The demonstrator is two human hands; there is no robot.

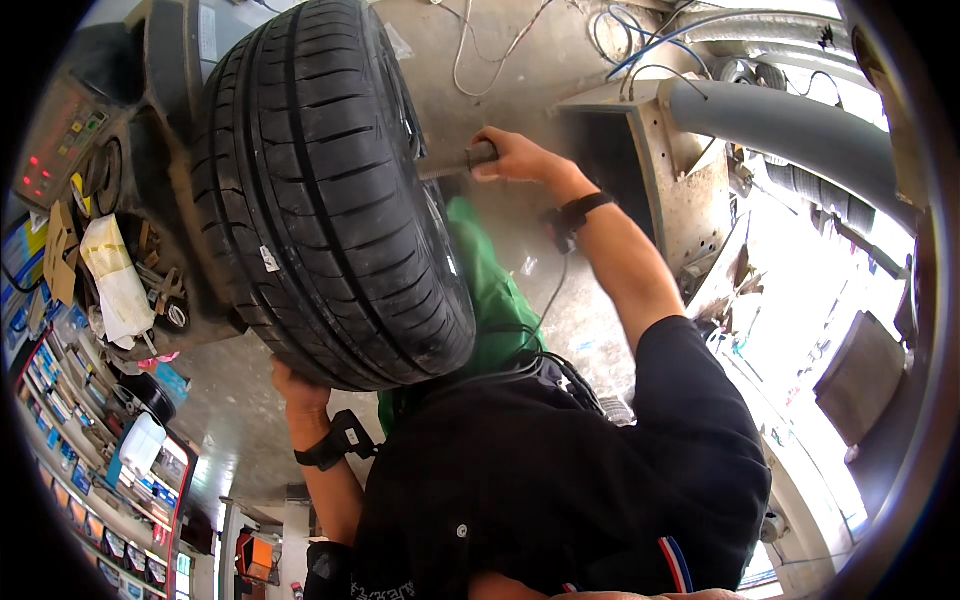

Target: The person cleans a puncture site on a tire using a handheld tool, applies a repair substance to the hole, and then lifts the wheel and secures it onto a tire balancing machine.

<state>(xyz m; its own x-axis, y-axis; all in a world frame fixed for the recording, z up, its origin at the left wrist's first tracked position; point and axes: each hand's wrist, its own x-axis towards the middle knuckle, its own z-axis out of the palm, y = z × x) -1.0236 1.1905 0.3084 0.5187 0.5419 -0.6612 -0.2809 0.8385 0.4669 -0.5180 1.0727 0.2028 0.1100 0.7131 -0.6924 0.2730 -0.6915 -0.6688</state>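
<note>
A large black tyre (310, 190) on a wheel stands on edge in front of me, beside a dark machine body (170, 170). Only a sliver of the rim shows on its right side. From there a metal shaft (445, 163) sticks out, and my right hand (510, 160) is closed round its dark outer end. Against the tyre's near lower edge lies my left hand (298, 388); the tyre hides its fingers. A small white mark (269, 258) sits on the tread.
Left of the tyre, a control panel (65, 150) with lit red digits sits above a tray holding a yellowed white bottle (115, 275) and small parts. A grey cylinder (790, 130) on a metal cabinet (650, 150) stands right. Shelves with boxes (70, 430) line the left.
</note>
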